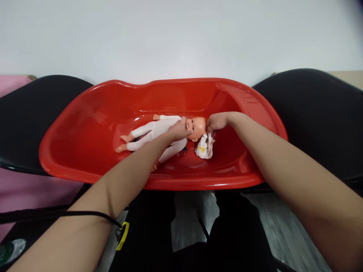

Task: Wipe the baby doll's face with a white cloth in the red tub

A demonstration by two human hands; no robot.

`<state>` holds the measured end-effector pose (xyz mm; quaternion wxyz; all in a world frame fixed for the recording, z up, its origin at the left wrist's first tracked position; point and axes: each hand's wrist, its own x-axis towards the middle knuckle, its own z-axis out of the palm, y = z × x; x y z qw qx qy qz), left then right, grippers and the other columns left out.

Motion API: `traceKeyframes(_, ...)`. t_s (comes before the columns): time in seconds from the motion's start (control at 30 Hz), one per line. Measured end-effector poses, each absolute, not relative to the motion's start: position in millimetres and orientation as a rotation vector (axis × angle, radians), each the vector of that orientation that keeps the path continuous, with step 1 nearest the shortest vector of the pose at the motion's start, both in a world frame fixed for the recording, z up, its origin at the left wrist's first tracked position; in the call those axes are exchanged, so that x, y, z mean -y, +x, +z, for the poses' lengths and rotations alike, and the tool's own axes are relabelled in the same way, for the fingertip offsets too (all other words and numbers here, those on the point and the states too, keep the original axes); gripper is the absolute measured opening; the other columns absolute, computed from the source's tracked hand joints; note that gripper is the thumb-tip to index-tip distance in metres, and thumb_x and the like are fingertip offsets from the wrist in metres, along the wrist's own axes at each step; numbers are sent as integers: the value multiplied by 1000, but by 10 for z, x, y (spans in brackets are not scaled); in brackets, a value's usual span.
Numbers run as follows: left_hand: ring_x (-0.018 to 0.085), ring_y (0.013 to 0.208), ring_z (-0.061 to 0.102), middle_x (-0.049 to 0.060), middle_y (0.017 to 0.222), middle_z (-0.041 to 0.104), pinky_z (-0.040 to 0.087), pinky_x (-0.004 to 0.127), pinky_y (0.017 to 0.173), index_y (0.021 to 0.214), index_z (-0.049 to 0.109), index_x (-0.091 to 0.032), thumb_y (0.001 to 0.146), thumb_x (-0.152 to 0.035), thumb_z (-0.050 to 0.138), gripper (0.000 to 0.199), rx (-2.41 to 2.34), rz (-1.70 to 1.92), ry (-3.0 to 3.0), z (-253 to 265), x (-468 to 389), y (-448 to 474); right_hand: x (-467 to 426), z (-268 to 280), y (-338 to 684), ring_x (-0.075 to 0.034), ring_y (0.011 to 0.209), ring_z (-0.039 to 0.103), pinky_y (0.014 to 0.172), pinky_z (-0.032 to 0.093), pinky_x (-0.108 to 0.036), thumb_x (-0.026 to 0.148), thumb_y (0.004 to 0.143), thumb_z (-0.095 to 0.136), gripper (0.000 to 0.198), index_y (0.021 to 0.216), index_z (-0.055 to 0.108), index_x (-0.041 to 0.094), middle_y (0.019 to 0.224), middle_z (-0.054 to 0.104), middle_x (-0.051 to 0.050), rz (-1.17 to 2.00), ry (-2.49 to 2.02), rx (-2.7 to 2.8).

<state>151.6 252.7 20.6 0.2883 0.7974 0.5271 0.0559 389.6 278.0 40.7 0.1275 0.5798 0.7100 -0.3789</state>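
A baby doll (pixel 159 130) in a white suit lies on its back in a red plastic baby tub (pixel 85 124), head to the right. My left hand (pixel 180 130) rests on the doll's chin and neck, fingers curled against the face. My right hand (pixel 217 121) is closed on a small white cloth (pixel 204 147) with a yellow mark. The cloth hangs against the side of the doll's head.
The tub rests across two black chairs (pixel 320 113), one at each side. A white wall stands behind. A black cable (pixel 56 214) runs over my left forearm. Pink fabric (pixel 11 85) shows at far left, and grey floor below.
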Motion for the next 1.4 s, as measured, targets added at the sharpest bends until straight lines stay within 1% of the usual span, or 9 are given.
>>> traceKeyframes(0.2, 36, 122, 68, 17, 124, 72, 50, 43, 99, 130, 48, -22, 104, -35, 64, 33, -1422, 151, 2072, 218, -2510, 1529, -2738, 463, 3862, -31, 97, 80, 102, 64, -45, 28, 83, 83, 14, 75, 76, 20, 86, 80, -10, -1148, 1673, -2034)
traceKeyframes(0.3, 38, 121, 68, 19, 125, 71, 50, 46, 99, 129, 48, -21, 104, -34, 64, 33, -1421, 156, 2070, 209, -2514, 1540, -2726, 473, 3854, -31, 100, 80, 100, 65, -43, 32, 84, 81, 15, 77, 76, 20, 87, 81, -9, -1181, 1659, -2025)
traceKeyframes(0.43, 41, 120, 68, 19, 122, 71, 50, 49, 99, 127, 49, -21, 103, -35, 64, 31, -1420, 169, 2071, 204, -2520, 1544, -2709, 491, 3839, -31, 103, 80, 102, 63, -41, 29, 85, 82, 14, 78, 76, 19, 88, 80, -10, -1263, 1684, -2010)
traceKeyframes(0.73, 36, 116, 66, 15, 112, 70, 49, 44, 98, 124, 49, -23, 105, -37, 64, 28, -1403, 226, 2056, 147, -2529, 1548, -2690, 502, 3827, -29, 99, 81, 102, 65, -42, 27, 87, 78, 11, 80, 76, 18, 91, 82, -10, -1259, 1688, -2027)
traceKeyframes(0.87, 36, 113, 65, 15, 111, 70, 49, 45, 98, 124, 49, -22, 105, -37, 64, 28, -1401, 213, 2051, 155, -2522, 1546, -2700, 494, 3830, -29, 100, 81, 102, 65, -42, 31, 86, 80, 13, 82, 76, 19, 91, 82, -8, -1267, 1676, -2028)
traceKeyframes(0.93, 37, 113, 65, 15, 110, 70, 48, 46, 99, 124, 49, -22, 105, -37, 64, 28, -1414, 201, 2045, 178, -2511, 1549, -2700, 495, 3828, -28, 100, 81, 102, 65, -42, 28, 86, 78, 9, 83, 77, 19, 91, 83, -8, -1284, 1685, -2016)
traceKeyframes(1.07, 37, 113, 65, 16, 112, 69, 47, 46, 100, 125, 49, -21, 106, -36, 63, 28, -1433, 152, 2072, 218, -2493, 1560, -2694, 507, 3827, -29, 101, 81, 103, 64, -42, 22, 88, 73, 8, 83, 77, 17, 95, 83, -11, -1297, 1713, -1991)
traceKeyframes(1.23, 36, 116, 67, 16, 116, 70, 47, 43, 100, 129, 47, -19, 107, -34, 62, 30, -1444, 98, 2102, 262, -2472, 1574, -2665, 551, 3805, -28, 100, 81, 99, 65, -38, 31, 90, 78, 15, 86, 77, 17, 94, 83, -9, -1250, 1672, -2004)
traceKeyframes(1.4, 35, 119, 68, 17, 122, 71, 49, 42, 99, 130, 48, -20, 108, -36, 61, 30, -1470, 62, 2097, 292, -2457, 1582, -2616, 605, 3747, -25, 99, 81, 95, 64, -32, 22, 91, 75, 9, 83, 76, 16, 96, 83, -10, -1174, 1729, -1983)
